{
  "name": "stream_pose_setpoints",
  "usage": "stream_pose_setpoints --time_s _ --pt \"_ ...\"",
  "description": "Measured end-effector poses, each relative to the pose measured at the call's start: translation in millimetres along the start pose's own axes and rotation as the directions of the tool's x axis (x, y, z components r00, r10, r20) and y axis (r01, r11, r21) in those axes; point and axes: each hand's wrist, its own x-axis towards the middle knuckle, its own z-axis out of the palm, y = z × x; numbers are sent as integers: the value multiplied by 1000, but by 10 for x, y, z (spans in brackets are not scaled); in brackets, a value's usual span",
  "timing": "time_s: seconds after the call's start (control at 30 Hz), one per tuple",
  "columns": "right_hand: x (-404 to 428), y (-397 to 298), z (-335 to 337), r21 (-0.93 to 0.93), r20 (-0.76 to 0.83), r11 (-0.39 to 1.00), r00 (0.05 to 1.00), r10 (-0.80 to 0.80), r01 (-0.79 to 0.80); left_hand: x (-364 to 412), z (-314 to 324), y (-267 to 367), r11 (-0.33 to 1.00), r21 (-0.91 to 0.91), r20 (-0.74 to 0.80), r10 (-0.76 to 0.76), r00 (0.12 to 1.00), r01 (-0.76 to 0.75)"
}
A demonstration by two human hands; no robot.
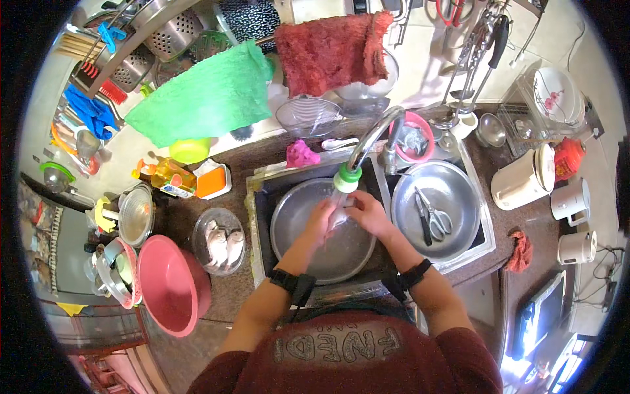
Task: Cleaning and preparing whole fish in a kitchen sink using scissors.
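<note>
Both my hands are under the faucet, over a large metal basin in the left sink. Between them is a small whitish thing that looks like a fish, partly hidden by my fingers and the water. My left hand is on its left side, and my right hand pinches it from the right. Whole pale fish lie in a clear bowl on the counter to the left. In the right sink, kitchen scissors and a black-handled knife rest in a metal bowl.
A pink tub stands at the left, near a dish soap bottle and an orange sponge. Behind the faucet sits a pink bowl. Green and red cloths hang above. A cream canister stands right.
</note>
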Motion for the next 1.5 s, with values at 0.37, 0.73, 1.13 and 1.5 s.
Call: stream_pose_setpoints --time_s 0.37,0.73,1.13,1.5 --pt "154 59 206 -105 -194 990 974 -117 98 -40 -190 -22 994 -89 97 -58 994 66" --pt "31 48 478 87 -53 984 987 -150 154 183 -173 -132 875 -461 45 191 980 -150" --pt "-56 -7 419 -462 -178 827 880 -440 320 179 -31 -36 832 -440 -96 331 939 -338" --pt "-146 -111 456 140 -392 990 920 33 25 188 53 -214 814 -493 -84 307 948 -307"
